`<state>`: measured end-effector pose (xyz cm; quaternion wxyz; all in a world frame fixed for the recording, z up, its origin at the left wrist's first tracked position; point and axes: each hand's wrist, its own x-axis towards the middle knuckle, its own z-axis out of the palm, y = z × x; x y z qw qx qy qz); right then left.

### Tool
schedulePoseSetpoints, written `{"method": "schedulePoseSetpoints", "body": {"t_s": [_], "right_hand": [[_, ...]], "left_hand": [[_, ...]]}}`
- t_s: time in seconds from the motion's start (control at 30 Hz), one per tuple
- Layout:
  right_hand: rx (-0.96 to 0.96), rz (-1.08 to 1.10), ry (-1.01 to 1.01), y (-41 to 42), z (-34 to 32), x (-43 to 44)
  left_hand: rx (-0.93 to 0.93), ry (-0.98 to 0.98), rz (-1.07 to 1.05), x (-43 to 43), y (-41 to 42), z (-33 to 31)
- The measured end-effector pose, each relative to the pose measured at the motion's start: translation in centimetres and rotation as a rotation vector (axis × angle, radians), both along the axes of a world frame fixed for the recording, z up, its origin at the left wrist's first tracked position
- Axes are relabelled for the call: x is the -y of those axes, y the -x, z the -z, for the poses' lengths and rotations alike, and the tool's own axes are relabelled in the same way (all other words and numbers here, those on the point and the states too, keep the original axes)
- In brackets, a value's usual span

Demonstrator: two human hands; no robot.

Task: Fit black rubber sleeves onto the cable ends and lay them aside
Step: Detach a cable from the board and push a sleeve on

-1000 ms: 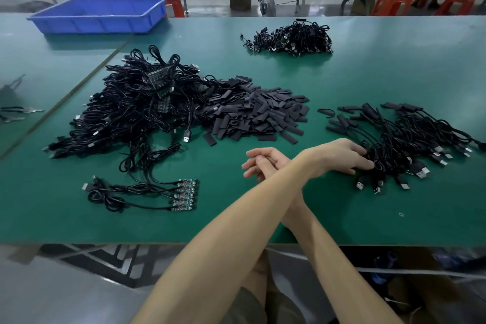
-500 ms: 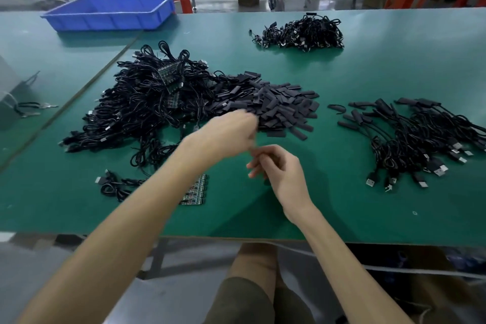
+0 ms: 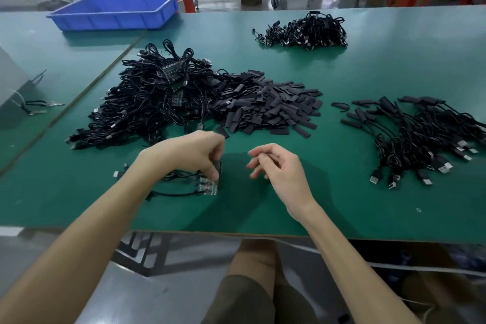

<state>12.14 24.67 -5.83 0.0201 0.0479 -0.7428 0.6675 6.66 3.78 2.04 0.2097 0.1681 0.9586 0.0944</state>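
Dropped from the sleeve pile (image 3: 265, 105), your left hand (image 3: 194, 155) pinches a cable end (image 3: 210, 188) at lower centre, right hand (image 3: 278, 168) loosely curled, apparently empty; the unsleeved heap (image 3: 147, 105) dwarfs the sleeved pile (image 3: 420, 134).

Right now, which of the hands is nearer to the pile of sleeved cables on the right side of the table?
Right. The right hand hovers left of that cable pile, bare table between them; the left hand, pinching a sleeve, is farther left, beyond it.

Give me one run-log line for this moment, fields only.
left hand: pinches black sleeve | right hand: empty, loosely curled | sleeved cables: piled at right
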Motion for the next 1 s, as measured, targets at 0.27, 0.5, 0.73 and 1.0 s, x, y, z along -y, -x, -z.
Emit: {"method": "schedulePoseSetpoints", "body": {"t_s": [0.27, 0.5, 0.73, 1.0], "right_hand": [[-0.014, -0.077, -0.139, -0.1, -0.1, 0.4], [0.008, -0.027, -0.113, 0.1, 0.1, 0.4], [-0.025, -0.009, -0.176, 0.2, 0.2, 0.5], [-0.009, 0.023, -0.193, 0.2, 0.0, 0.3]], "left_hand": [[-0.097, -0.585, -0.207, -2.8, 0.0, 0.2], [-0.027, -0.647, -0.244, -2.9, -0.1, 0.6], [-0.094, -0.615, -0.221, -3.1, 0.0, 1.1], [-0.142, -0.538, -0.2, -4.3, -0.6, 2.0]]}}
